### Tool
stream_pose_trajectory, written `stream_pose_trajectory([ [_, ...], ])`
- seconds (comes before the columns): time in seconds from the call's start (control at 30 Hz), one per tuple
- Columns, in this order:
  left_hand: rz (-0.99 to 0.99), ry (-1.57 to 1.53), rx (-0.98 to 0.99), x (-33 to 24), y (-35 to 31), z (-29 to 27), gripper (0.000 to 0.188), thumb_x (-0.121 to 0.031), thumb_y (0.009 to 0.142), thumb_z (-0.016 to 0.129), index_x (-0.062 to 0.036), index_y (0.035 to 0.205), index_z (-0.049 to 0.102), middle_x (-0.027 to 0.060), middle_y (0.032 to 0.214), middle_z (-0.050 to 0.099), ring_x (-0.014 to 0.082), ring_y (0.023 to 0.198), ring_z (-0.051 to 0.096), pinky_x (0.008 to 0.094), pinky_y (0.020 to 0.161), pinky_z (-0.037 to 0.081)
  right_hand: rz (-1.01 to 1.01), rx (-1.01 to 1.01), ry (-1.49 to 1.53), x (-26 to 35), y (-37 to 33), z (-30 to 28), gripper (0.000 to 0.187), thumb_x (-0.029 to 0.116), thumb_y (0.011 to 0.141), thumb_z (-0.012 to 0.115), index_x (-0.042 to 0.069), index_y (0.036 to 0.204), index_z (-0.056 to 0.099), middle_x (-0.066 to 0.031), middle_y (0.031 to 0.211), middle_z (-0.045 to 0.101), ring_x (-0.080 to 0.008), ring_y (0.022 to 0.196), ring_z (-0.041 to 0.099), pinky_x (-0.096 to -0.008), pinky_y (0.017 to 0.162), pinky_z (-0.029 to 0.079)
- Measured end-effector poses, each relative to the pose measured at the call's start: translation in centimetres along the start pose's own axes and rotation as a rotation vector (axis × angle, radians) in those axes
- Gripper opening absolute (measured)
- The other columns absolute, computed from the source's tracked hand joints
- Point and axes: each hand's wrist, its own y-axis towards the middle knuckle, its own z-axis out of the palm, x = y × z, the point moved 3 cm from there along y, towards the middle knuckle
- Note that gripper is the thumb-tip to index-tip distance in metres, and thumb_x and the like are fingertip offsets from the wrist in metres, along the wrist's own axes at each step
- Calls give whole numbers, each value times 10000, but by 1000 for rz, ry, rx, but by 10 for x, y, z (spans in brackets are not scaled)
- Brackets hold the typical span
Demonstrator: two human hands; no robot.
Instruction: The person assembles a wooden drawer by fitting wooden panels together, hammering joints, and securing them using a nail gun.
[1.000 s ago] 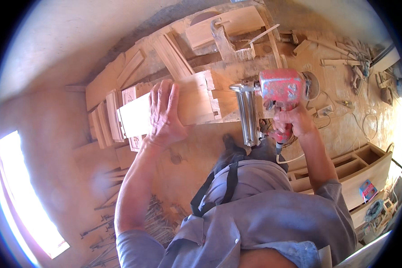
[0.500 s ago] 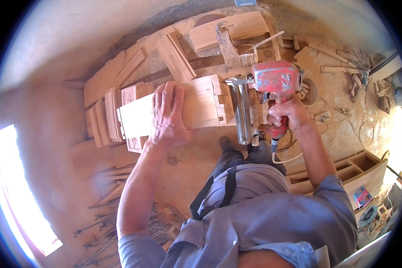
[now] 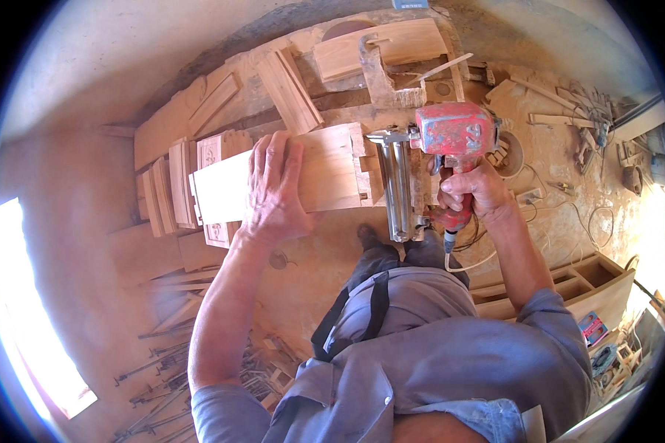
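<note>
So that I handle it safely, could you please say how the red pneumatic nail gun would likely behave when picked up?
The pneumatic nail gun will probably feel head-heavy, given its bulky head and slim grip. Its long metal magazine, on one side, might make it tip. The pale, curving hose at the grip's end looks flexible but may tug.
</note>
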Motion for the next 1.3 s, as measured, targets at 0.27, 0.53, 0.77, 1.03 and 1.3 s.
stream_pose_trajectory([
  [0.27,-32,6,21,2,-3,3,985,-222,512,887,57,1374,500,288,1438,436,500,1334,427,571,1149,364,19,-331,-170,-10,4,-65,190,-56,769,680,-1,942,621,-58,604,536,-167,445,510,-356,438,438],
  [0.53,-32,-15,-8,-2,-3,-5,916,-130,501,795,64,1348,503,281,1428,438,503,1322,429,567,1152,358,319,-615,-250,-56,61,-173,210,51,838,703,23,662,591,-88,559,556,-217,443,531,-360,448,473],
  [0.77,-6,18,22,0,6,0,1017,-258,527,896,75,1396,486,262,1491,424,488,1365,413,566,1162,353,-112,-1058,-1298,-66,101,-266,294,95,817,684,-15,1090,697,-217,952,731,-393,770,690,-542,760,558],
  [1.03,-1,7,-46,2,-6,1,889,-165,551,804,72,1357,513,275,1436,455,490,1320,445,564,1140,368,192,-685,-1520,-184,54,-73,627,116,837,691,37,1423,482,-268,1219,620,-423,1134,648,-511,915,552],
  [1.3,39,-36,-120,5,-8,3,960,-233,549,920,58,1363,504,242,1419,465,458,1314,456,553,1112,396,189,-837,-1072,-218,86,-103,597,54,765,660,-84,1330,527,-296,1118,685,-372,1030,710,-488,831,557],
])
